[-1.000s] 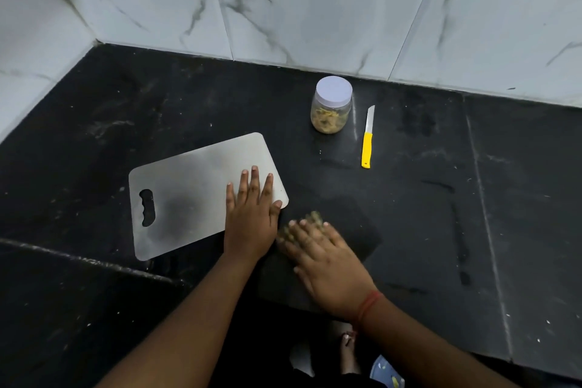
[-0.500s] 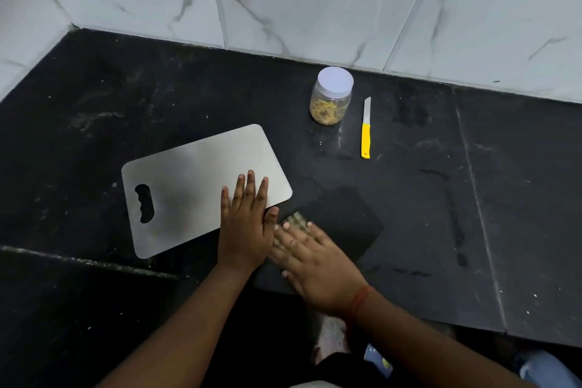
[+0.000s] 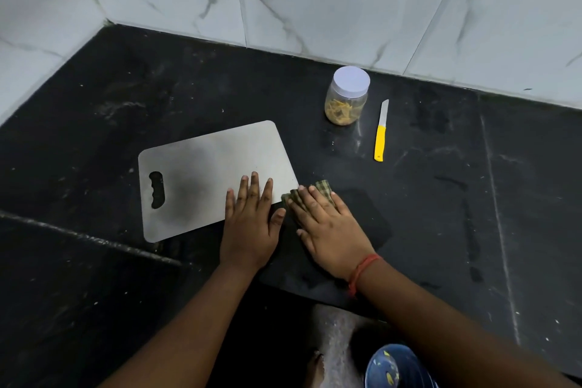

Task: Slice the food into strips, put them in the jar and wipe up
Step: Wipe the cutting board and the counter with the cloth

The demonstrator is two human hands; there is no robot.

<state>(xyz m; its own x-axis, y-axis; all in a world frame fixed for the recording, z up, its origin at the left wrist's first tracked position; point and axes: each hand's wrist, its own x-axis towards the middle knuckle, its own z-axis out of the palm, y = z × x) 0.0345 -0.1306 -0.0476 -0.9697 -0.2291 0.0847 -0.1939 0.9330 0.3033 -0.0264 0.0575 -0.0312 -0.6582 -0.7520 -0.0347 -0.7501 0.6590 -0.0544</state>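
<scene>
Right hand (image 3: 330, 230) slid cloth (image 3: 321, 189) to board (image 3: 214, 173) corner | both hands' fingers flat

Home kitchen, by the look of it. Black stone counter (image 3: 472, 198), dusty and scuffed, speckled with pale crumbs, seams between slabs. White marble-pattern wall tiles (image 3: 315, 3) with grey veins meet it along the far edge and turn at the far-left corner. Cooking gear lies on the counter: a steel cutting board (image 3: 204, 167) with a handle slot near the front-left edge, a clear jar (image 3: 345, 104) with a white lid holding yellowish strips toward the far edge, a yellow-handled knife (image 3: 380, 132) just beside it. A checked cloth (image 3: 321, 190) is pressed flat on a damp, darker patch beside the board. Speckled floor shows below the front edge.
</scene>
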